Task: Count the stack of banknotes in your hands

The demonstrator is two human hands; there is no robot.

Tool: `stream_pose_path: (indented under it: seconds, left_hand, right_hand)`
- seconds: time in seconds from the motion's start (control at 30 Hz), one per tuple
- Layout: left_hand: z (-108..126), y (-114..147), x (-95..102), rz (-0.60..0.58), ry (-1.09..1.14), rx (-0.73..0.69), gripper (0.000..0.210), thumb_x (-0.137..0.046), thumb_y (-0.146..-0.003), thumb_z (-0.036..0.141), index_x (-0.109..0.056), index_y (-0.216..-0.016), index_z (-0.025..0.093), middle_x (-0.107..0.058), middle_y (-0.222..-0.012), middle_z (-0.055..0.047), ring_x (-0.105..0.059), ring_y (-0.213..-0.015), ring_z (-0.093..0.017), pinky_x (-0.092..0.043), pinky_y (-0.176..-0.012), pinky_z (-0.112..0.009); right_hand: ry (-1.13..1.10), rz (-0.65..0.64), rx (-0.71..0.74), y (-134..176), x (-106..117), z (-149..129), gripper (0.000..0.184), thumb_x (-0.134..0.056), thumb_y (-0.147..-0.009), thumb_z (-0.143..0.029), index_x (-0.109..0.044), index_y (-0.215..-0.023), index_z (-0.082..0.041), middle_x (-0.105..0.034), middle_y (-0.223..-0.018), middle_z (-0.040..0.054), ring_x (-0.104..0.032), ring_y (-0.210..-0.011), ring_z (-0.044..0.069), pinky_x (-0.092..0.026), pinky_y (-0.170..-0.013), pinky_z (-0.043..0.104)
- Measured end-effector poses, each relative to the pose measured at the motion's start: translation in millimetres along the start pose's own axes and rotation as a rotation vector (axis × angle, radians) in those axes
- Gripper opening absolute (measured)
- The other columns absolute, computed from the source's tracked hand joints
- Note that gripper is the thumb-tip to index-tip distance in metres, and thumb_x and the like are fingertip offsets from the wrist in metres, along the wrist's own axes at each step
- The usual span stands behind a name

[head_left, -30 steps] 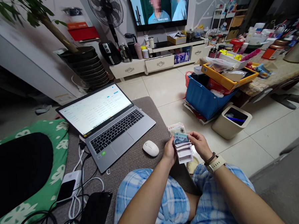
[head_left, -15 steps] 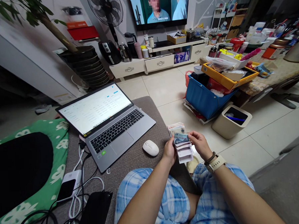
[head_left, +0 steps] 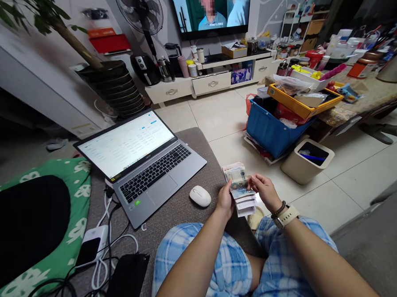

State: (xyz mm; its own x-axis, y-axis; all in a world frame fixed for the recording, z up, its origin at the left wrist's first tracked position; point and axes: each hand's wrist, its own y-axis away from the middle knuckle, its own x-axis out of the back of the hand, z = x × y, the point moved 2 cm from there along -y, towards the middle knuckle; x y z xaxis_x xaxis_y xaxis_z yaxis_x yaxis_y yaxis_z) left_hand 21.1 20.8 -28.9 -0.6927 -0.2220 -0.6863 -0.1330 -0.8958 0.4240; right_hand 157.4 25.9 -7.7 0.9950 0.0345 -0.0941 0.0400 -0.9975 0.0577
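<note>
A fanned bundle of banknotes (head_left: 238, 176) is held above the sofa edge, between my knees and the floor. My left hand (head_left: 224, 199) is closed round the left side of the bundle. On its right side, my right hand (head_left: 263, 189) pinches a banknote at its edge; that note looks smeared by motion. Bluish notes lie in the middle, with pale purple-white ones fanned toward me below. Left of the bundle, a white mouse (head_left: 200, 196) rests on the grey sofa seat, beside an open laptop (head_left: 160, 186) with a lit screen.
A beige waste bin (head_left: 301, 167) and a blue bin (head_left: 267, 131) stacked with boxes stand on the tiled floor to the right. Cables, a white power bank (head_left: 96, 237) and a black pouch (head_left: 127, 278) lie on the left. A cluttered table (head_left: 352, 100) extends at right.
The blue banknote at the front has gone down toward the lower notes, and a greyish-brown note now shows there. My right hand has shifted slightly; the left stays put.
</note>
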Motion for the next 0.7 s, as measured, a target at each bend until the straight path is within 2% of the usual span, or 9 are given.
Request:
stream_pose_path:
  seconds: [0.17,0.3,0.47,0.7]
  left_hand:
    - [2,3,-0.9,0.013,-0.024,-0.01,0.034,-0.074,-0.072,0.035,-0.071,-0.097,0.012,-0.075,-0.098,-0.013,-0.067,-0.104,-0.031,-0.052,-0.092,-0.042]
    - [2,4,0.3,0.031,-0.054,-0.014,0.031,-0.075,-0.07,0.031,-0.071,-0.093,0.011,-0.075,-0.096,-0.013,-0.068,-0.103,-0.031,-0.052,-0.091,-0.043]
    - [3,5,-1.0,0.032,-0.06,-0.008,0.028,-0.077,-0.068,0.027,-0.071,-0.09,0.011,-0.075,-0.096,-0.014,-0.068,-0.103,-0.031,-0.051,-0.092,-0.042]
    - [3,6,-1.1,0.027,-0.065,-0.031,0.03,-0.076,-0.069,0.031,-0.071,-0.089,0.01,-0.076,-0.093,-0.013,-0.068,-0.101,-0.031,-0.051,-0.092,-0.04]
  right_hand:
    - [0.012,0.048,0.018,-3,3,8,0.034,-0.074,-0.072,-0.051,-0.059,-0.07,-0.02,-0.057,-0.062,-0.0011,-0.047,-0.057,0.014,-0.036,-0.056,0.027]
    - [0.014,0.121,-0.006,-6,8,18,0.037,-0.081,-0.065,-0.047,-0.057,-0.077,-0.021,-0.055,-0.066,-0.0027,-0.049,-0.06,0.013,-0.039,-0.059,0.027]
    - [0.013,0.152,-0.012,-7,9,21,0.038,-0.079,-0.067,-0.046,-0.057,-0.084,-0.021,-0.056,-0.07,-0.0026,-0.051,-0.063,0.014,-0.041,-0.062,0.027]
    - [0.052,0.089,0.026,-6,7,15,0.034,-0.071,-0.074,-0.048,-0.056,-0.066,-0.019,-0.051,-0.061,-0.0029,-0.045,-0.059,0.012,-0.035,-0.058,0.026]
